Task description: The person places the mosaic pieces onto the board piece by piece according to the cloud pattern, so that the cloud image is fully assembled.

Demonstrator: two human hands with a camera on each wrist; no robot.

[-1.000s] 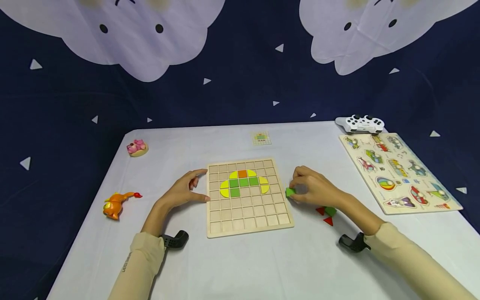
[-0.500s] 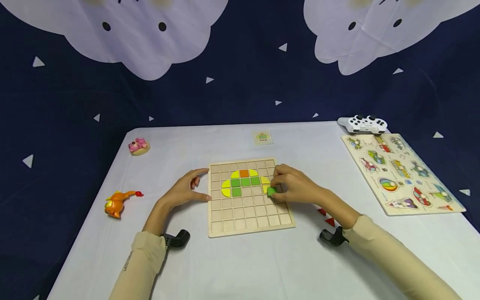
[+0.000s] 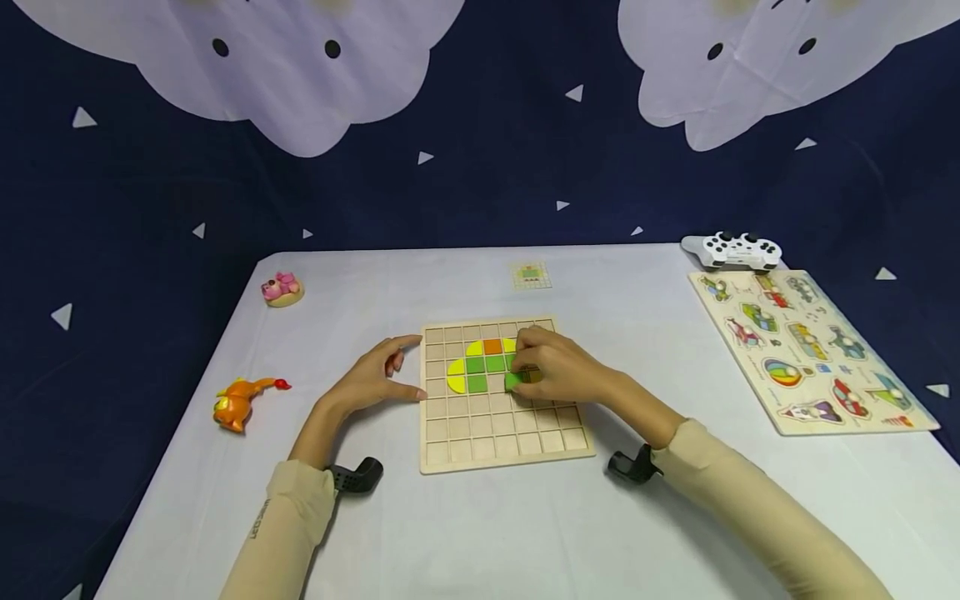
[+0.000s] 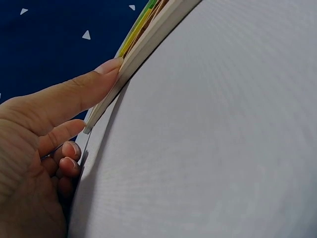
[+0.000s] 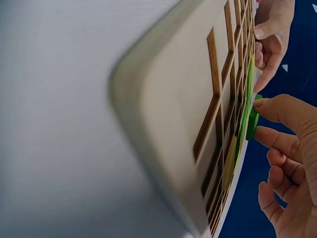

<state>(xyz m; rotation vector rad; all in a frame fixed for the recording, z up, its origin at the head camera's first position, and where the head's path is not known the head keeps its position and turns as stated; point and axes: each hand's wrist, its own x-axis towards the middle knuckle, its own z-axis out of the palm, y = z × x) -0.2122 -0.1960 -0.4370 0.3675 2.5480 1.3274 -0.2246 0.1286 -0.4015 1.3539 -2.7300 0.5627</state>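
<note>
A square wooden grid board (image 3: pixel 487 429) lies on the table before me. In it sit yellow rounded pieces (image 3: pixel 456 377), an orange square (image 3: pixel 492 346) and several green squares (image 3: pixel 476 364). My right hand (image 3: pixel 558 367) pinches a green square tile (image 5: pixel 253 119) between thumb and index finger, tilted over the board beside the green row; the hand covers the board's right-hand pieces in the head view. With thumb and index fingertip apart, my left hand (image 3: pixel 375 372) touches the board's left edge, the other fingers loosely bent, as the left wrist view shows.
A small pattern card (image 3: pixel 531 275) lies behind the board. At the right are a picture puzzle board (image 3: pixel 810 358) and a white game controller (image 3: pixel 731 250). On the left stand an orange toy (image 3: pixel 238 406) and a pink figurine (image 3: pixel 282 289).
My right hand has carried the green square tile leftward from beside the board to over its grid. The left hand has stayed at the left edge. The loose red triangles are now hidden.
</note>
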